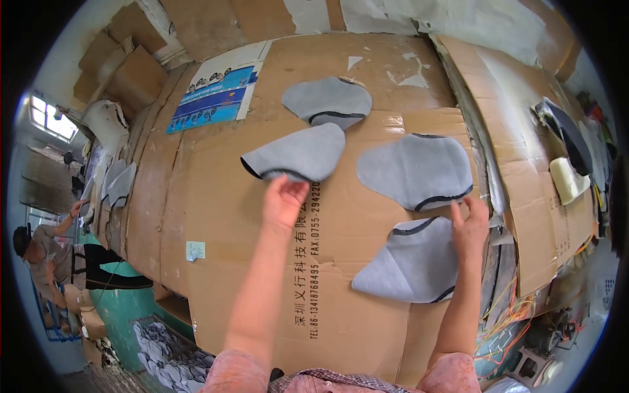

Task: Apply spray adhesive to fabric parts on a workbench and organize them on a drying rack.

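My left hand [285, 202] is closed on the lower edge of a grey fabric piece [298, 152] with black edging, which looks folded over and partly lifted. My right hand [470, 226] has its thumb and fingers at the lower right corner of another grey fabric piece [414, 169], pinching its black-edged rim; that piece lies mostly flat. Just below it lies a third grey piece [409, 262], partly covered by my right hand and forearm. Beyond the left-hand piece rests one more grey piece [327, 98], its near edge black.
Brown cardboard [249, 275] covers the work table, with a blue printed panel [213, 98] at the far left. At lower left sits a heap of grey pieces [170, 357]. A person [56, 252] is at far left. Loose orange cables [508, 321] hang at the right.
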`<action>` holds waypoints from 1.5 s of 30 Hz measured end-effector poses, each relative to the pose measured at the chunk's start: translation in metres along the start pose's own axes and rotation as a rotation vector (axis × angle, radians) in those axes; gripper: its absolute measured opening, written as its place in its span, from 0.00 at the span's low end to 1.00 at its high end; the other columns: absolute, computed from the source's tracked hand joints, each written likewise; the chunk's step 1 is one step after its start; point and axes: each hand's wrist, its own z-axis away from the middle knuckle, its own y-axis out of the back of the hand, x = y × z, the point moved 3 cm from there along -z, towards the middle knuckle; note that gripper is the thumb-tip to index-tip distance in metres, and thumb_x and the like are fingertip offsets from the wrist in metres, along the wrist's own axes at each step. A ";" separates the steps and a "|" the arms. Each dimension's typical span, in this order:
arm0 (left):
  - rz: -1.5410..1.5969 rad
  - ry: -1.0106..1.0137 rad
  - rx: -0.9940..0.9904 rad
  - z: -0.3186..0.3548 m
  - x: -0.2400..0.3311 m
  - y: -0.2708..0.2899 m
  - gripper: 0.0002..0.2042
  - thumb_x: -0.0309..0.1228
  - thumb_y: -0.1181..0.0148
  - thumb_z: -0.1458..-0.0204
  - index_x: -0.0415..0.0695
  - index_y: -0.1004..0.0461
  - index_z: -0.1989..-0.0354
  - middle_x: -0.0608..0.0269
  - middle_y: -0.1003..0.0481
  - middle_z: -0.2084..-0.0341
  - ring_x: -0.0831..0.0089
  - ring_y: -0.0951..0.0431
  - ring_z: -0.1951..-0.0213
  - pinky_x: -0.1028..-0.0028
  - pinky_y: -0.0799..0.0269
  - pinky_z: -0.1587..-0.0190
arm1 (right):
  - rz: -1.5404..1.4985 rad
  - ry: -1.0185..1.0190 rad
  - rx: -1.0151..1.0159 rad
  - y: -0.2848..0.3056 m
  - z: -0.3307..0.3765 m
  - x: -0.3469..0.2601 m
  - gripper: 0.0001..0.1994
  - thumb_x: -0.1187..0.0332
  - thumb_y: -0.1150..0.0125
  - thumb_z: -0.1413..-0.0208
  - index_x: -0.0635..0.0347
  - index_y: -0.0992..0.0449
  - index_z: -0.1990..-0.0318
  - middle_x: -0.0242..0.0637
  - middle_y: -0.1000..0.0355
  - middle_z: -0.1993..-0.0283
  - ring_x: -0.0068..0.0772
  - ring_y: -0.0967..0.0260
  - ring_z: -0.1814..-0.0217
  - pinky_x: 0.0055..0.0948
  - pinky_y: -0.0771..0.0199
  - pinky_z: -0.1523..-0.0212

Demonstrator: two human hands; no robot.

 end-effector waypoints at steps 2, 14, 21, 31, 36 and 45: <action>0.032 0.033 0.088 0.001 -0.018 0.026 0.05 0.25 0.52 0.53 0.37 0.33 0.69 0.56 0.29 0.72 0.61 0.29 0.66 0.60 0.30 0.59 | -0.533 -0.290 -0.065 -0.011 -0.034 -0.023 0.14 0.63 0.39 0.56 0.63 0.29 0.66 0.35 0.32 0.74 0.25 0.35 0.73 0.25 0.33 0.75; 0.173 0.031 -0.005 0.027 -0.024 0.017 0.06 0.24 0.48 0.54 0.39 0.34 0.68 0.58 0.30 0.71 0.65 0.28 0.66 0.64 0.28 0.60 | -1.360 -1.125 -0.464 -0.279 -0.135 -0.151 0.15 0.61 0.43 0.55 0.61 0.36 0.65 0.38 0.36 0.72 0.30 0.38 0.79 0.26 0.40 0.85; 0.226 -0.058 -0.057 0.106 0.052 0.027 0.06 0.25 0.52 0.51 0.42 0.36 0.64 0.62 0.30 0.69 0.70 0.28 0.68 0.69 0.28 0.63 | -1.389 -0.599 -0.392 -0.151 -0.104 -0.261 0.11 0.65 0.46 0.52 0.59 0.37 0.64 0.34 0.36 0.73 0.26 0.39 0.81 0.25 0.40 0.86; 0.444 -0.233 -0.138 0.333 0.146 0.139 0.10 0.28 0.47 0.52 0.43 0.34 0.61 0.62 0.27 0.66 0.69 0.26 0.65 0.69 0.28 0.60 | -1.401 -0.249 -0.580 0.009 0.032 -0.441 0.19 0.56 0.43 0.51 0.58 0.34 0.57 0.32 0.33 0.68 0.22 0.34 0.70 0.20 0.32 0.74; 0.472 -0.414 -0.092 0.473 0.212 0.237 0.11 0.30 0.48 0.51 0.43 0.34 0.59 0.61 0.27 0.65 0.69 0.26 0.65 0.70 0.30 0.60 | -1.459 -0.046 -0.857 0.065 0.154 -0.587 0.20 0.57 0.44 0.50 0.58 0.36 0.54 0.34 0.33 0.65 0.25 0.32 0.66 0.24 0.29 0.72; 0.757 -0.846 0.219 0.645 0.298 0.463 0.06 0.29 0.45 0.53 0.41 0.30 0.68 0.59 0.27 0.69 0.65 0.26 0.67 0.67 0.28 0.61 | -1.411 0.133 -1.311 0.123 0.431 -0.867 0.13 0.58 0.42 0.52 0.55 0.36 0.67 0.26 0.41 0.79 0.16 0.43 0.81 0.16 0.40 0.86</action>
